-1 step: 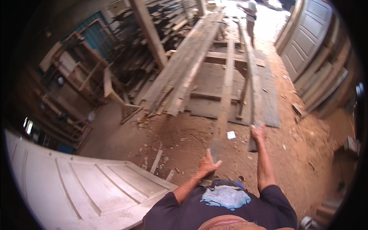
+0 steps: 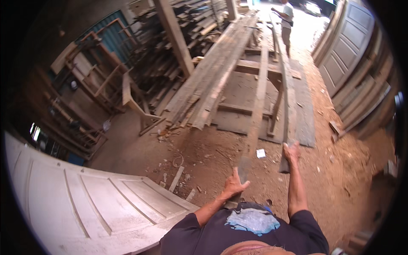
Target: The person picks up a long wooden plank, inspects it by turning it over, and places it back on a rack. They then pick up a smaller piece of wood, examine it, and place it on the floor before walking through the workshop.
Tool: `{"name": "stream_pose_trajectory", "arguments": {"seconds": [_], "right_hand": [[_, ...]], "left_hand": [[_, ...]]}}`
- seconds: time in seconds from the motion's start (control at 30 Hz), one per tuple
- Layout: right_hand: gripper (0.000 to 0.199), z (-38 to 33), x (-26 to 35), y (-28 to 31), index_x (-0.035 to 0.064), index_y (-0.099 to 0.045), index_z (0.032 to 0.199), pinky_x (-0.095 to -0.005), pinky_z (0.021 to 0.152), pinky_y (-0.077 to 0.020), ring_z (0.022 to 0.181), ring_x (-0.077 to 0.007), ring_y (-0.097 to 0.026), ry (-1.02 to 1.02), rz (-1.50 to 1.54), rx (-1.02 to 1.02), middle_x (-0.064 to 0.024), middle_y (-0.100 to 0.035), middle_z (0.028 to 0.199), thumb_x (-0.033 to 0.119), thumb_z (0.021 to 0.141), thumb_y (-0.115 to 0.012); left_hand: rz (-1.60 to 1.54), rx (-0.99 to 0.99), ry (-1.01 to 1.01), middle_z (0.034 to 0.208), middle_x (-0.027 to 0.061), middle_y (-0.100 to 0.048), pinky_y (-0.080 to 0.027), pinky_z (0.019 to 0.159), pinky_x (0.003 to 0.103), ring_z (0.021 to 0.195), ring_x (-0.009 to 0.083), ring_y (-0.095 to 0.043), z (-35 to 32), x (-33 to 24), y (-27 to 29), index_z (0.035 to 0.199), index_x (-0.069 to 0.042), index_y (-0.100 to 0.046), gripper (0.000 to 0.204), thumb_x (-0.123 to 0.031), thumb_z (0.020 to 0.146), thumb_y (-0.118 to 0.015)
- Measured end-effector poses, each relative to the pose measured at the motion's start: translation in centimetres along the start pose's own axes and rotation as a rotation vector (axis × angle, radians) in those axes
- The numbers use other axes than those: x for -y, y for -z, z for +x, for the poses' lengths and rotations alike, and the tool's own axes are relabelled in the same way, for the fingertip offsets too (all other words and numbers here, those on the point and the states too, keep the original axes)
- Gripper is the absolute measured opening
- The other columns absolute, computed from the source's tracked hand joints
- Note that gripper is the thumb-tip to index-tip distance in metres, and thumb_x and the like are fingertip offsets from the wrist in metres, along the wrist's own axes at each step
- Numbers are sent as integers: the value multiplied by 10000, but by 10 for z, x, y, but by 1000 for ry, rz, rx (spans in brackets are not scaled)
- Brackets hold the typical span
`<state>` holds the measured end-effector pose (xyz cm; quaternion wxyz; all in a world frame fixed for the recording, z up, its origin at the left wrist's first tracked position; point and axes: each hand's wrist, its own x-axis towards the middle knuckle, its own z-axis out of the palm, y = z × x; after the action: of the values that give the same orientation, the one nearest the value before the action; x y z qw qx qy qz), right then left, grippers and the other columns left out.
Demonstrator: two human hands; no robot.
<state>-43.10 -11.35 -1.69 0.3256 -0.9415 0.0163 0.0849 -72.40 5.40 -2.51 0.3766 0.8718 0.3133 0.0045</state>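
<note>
Two long, narrow wooden boards run away from me toward the bright far end. My left hand is closed on the near end of the left board, close to my body. That end looks darker and greyer than the rest. Further out to the right, my right hand grips the right board near its dark end, thumb on top and fingers underneath, mostly hidden. Beyond my hands, both boards pass over a low wooden trestle. A person stands by the boards' far end.
A stack of planks lies left of the boards, beside a wooden post. A white panelled door is near on the left. A grey door and leaning timber line the right. Scraps litter the dirt floor.
The whole view has shifted slightly, so the scene sits a little lower and further right. Both hands keep their hold on the boards.
</note>
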Motion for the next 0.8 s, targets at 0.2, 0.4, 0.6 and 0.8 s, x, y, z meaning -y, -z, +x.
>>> {"name": "stream_pose_trajectory", "arguments": {"seconds": [0.2, 0.4, 0.6, 0.8], "right_hand": [[741, -9, 13, -9, -41, -463, 1283, -522, 956, -477, 1133, -457, -601, 7, -125, -68, -307, -615, 1197, 459, 794, -707], [751, -7, 21, 6, -46, -446, 1315, -514, 968, -475, 1136, -463, -598, -6, -65, -14, -318, -609, 1202, 446, 806, -696], [739, -3, 16, 7, -62, -462, 1295, -510, 953, -485, 1135, -457, -603, -8, -43, -25, -317, -612, 1205, 430, 800, -703], [735, -2, 17, 1, -63, -464, 1285, -520, 949, -483, 1129, -469, -601, 11, -70, -47, -324, -611, 1197, 429, 796, -705]], "left_hand": [[-77, -14, -18, 1072, 330, -638, -522, 846, 534, 972, 494, -647, 1, 6, -3, 1427, -32, -253, 958, -455, 732, -759], [-46, -31, -70, 1093, 333, -630, -519, 858, 532, 976, 487, -650, 14, 3, -6, 1423, -1, -247, 962, -449, 738, -755], [-6, 22, -29, 1092, 336, -628, -520, 851, 531, 975, 493, -647, 11, -3, -4, 1423, -6, -242, 962, -439, 739, -762], [-40, -32, -62, 1089, 336, -630, -518, 850, 535, 977, 495, -646, 11, 6, -9, 1421, -9, -233, 960, -425, 740, -767]]}}
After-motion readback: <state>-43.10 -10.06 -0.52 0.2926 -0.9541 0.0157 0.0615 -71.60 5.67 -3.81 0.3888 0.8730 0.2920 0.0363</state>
